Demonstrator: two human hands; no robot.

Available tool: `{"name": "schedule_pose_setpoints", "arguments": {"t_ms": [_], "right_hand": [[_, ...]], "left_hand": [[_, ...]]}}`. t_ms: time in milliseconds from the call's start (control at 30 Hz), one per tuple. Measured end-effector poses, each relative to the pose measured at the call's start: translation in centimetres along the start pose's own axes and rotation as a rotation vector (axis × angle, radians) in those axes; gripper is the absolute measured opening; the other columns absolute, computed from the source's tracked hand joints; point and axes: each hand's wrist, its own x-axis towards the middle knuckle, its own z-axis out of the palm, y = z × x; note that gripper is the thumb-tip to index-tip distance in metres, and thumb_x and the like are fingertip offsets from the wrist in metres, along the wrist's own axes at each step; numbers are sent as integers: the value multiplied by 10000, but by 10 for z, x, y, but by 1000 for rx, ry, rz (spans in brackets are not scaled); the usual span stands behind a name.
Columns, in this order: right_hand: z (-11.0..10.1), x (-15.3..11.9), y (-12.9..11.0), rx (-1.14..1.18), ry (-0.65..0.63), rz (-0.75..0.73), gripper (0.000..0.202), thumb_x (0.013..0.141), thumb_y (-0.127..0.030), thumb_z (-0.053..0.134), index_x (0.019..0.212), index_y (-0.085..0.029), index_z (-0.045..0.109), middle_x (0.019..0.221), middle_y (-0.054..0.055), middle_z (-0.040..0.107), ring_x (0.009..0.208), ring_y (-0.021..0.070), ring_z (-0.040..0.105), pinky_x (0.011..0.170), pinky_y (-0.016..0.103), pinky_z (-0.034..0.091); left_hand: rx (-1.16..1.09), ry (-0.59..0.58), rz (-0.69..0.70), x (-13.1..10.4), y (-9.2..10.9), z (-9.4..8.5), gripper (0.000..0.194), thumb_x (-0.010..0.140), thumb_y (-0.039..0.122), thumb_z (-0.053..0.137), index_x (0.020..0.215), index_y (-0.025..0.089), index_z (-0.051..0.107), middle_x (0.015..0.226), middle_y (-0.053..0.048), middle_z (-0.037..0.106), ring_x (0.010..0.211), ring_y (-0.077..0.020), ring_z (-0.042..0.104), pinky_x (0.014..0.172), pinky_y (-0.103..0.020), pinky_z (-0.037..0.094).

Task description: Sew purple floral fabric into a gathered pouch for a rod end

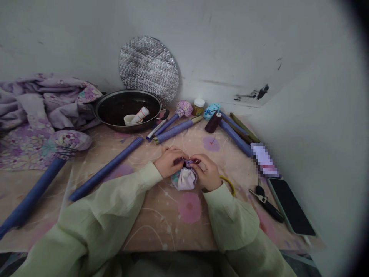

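A small gathered bundle of pale purple floral cloth [186, 179] is between my hands over the middle of the table. My left hand [170, 161] pinches the gathered neck of the cloth from the left. From the right, my right hand [208, 171] pinches the same neck with thumb and index finger. The fingertips of both hands nearly meet there, and the rounded part of the bundle hangs toward me. Fine detail between the fingertips is too small to make out.
A black pan [128, 109] holds a white cup. Blue-wrapped sticks [106, 169], a dark thread spool [213, 122] and a jar [198, 107] lie around. Purple floral fabric [34, 111] is piled left. Keys [269, 207] and a phone [291, 207] lie right.
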Motion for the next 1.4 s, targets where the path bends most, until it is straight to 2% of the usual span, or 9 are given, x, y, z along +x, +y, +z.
{"name": "schedule_pose_setpoints", "arguments": {"t_ms": [167, 300, 467, 633, 800, 933, 1033, 1200, 1400], "right_hand": [[-3, 2, -1, -32, -18, -9, 179, 842, -243, 512, 984, -216, 617, 918, 76, 642, 878, 196, 605, 772, 343, 490], [-5, 3, -2, -34, -5, 23, 146, 842, -235, 501, 920, -207, 621, 865, 69, 634, 817, 186, 600, 740, 328, 486], [-6, 3, -2, -81, 20, 66, 126, 829, -226, 496, 875, -192, 608, 851, 74, 624, 791, 185, 578, 712, 322, 473], [-3, 2, -1, -143, 50, 112, 134, 821, -232, 491, 863, -185, 609, 830, 72, 625, 751, 186, 571, 695, 321, 464], [-1, 0, -2, -153, 80, 70, 124, 827, -235, 491, 863, -190, 601, 809, 66, 614, 731, 182, 570, 685, 317, 472], [1, -2, -5, -161, 95, 25, 128, 842, -241, 480, 874, -197, 596, 827, 70, 608, 783, 190, 579, 710, 328, 485], [4, -3, -9, -168, 103, -13, 126, 844, -220, 476, 886, -199, 593, 840, 74, 601, 808, 191, 580, 725, 327, 489], [9, -6, -15, -195, 83, -93, 132, 841, -188, 480, 905, -176, 595, 854, 93, 593, 833, 196, 569, 747, 329, 479], [11, -8, -14, -201, 64, -74, 157, 846, -203, 467, 925, -198, 603, 875, 88, 592, 849, 201, 564, 768, 351, 472]], "left_hand": [[-12, 107, -17, 0, 0, -10, 246, 794, 151, 438, 946, 181, 628, 980, -57, 646, 955, -202, 550, 855, -389, 339], [149, 41, 9, -3, 8, -11, 224, 750, 207, 509, 918, 236, 656, 1002, -47, 597, 985, -233, 503, 821, -414, 281], [317, 14, 17, -6, 11, -10, 199, 699, 341, 589, 843, 222, 656, 1048, -49, 555, 1015, -259, 451, 832, -435, 235], [392, 20, 35, -6, 9, -11, 214, 757, 387, 545, 786, 199, 645, 996, -51, 568, 984, -253, 461, 836, -440, 234], [279, 45, -7, -3, 7, -10, 201, 838, 321, 474, 828, 198, 633, 953, -39, 619, 920, -204, 532, 818, -391, 302], [144, 146, -103, -1, 4, -6, 127, 784, 252, 533, 842, 157, 595, 830, -42, 638, 779, -160, 570, 725, -297, 413], [108, 165, -187, 0, 3, -3, 154, 728, 257, 586, 826, 139, 578, 744, -32, 617, 667, -142, 560, 645, -267, 445], [-2, 148, -314, -1, 0, -1, 193, 687, 302, 624, 776, 145, 553, 653, 4, 583, 558, -111, 536, 544, -232, 434], [-47, 58, -340, -1, -4, -5, 158, 617, 179, 620, 766, 151, 572, 617, 25, 584, 557, -104, 540, 539, -211, 433]]}}
